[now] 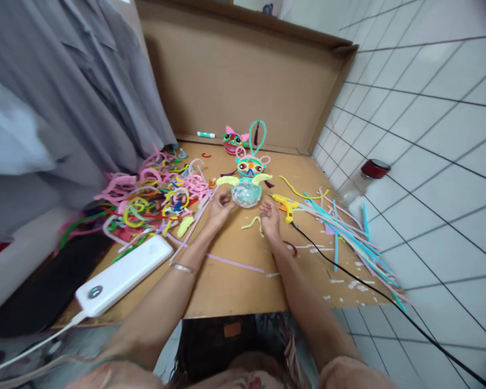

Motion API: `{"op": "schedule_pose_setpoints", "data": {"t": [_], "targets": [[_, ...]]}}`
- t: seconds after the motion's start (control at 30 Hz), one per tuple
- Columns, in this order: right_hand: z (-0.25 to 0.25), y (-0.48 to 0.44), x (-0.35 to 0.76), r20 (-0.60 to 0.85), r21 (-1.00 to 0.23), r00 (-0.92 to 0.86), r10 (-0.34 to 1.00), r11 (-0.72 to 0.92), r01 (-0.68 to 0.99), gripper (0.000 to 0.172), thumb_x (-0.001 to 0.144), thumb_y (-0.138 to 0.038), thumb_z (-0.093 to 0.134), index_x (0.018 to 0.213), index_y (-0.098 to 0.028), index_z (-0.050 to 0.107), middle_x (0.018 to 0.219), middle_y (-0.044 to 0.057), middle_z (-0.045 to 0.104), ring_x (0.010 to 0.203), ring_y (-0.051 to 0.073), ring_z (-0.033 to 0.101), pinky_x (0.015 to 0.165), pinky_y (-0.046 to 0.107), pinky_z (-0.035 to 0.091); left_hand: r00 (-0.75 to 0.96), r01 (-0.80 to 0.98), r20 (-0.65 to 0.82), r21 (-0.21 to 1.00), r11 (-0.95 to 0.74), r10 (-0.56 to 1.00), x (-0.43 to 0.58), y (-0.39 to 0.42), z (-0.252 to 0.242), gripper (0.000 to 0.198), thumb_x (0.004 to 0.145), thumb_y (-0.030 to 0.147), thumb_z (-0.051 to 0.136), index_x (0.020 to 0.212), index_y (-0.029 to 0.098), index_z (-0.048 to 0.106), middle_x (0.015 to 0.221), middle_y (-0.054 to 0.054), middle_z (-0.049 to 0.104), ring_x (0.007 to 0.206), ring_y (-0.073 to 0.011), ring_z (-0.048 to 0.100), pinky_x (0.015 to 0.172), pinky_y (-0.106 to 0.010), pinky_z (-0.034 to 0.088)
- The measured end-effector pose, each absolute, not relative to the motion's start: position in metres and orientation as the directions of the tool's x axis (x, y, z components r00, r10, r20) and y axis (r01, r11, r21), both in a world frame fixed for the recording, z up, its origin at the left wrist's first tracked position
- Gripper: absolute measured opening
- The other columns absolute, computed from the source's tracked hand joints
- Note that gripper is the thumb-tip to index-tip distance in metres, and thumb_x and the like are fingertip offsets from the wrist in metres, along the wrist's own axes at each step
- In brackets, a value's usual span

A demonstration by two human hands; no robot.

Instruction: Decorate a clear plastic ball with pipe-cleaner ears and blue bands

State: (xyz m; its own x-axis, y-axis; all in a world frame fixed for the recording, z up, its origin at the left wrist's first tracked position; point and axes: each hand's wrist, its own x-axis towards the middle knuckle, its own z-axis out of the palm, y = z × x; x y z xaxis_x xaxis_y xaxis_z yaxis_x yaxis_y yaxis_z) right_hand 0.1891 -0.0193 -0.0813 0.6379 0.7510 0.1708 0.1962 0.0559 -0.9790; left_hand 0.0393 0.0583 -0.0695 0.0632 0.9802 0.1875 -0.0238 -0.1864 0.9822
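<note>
Between my two hands sits a round, clear teal ball with pale yellow fuzzy horn-like pieces on both sides. My left hand is at its left side, fingers loosely bent and apart; contact with the ball is unclear. On the other side, my right hand rests near the table with loosely curled fingers, holding nothing visible. A bent pale yellow pipe cleaner lies beside my right hand. Right behind the ball stands a pipe-cleaner animal head with pink ears and a teal loop.
A yellow hot glue gun trails its black cord rightward, near long pipe cleaners. Tangled pipe cleaners and a white power bank lie left. Behind are a pink head, a marker and a cardboard wall.
</note>
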Motion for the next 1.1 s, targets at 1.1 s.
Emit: {"op": "schedule_pose_setpoints", "data": {"t": [1.1], "targets": [[0.074, -0.132, 0.381, -0.013, 0.291, 0.533, 0.846, -0.507, 0.812, 0.015, 0.087, -0.013, 0.058, 0.080, -0.018, 0.071, 0.093, 0.015, 0.075, 0.099, 0.028, 0.071, 0.094, 0.050, 0.052, 0.309, 0.367, 0.518, 0.709, -0.602, 0.798, 0.037, 0.015, -0.041, 0.029, 0.066, 0.020, 0.051, 0.049, 0.020, 0.027, 0.047, 0.004, 0.028, 0.049, -0.0103, 0.029, 0.056, -0.025, 0.026]]}}
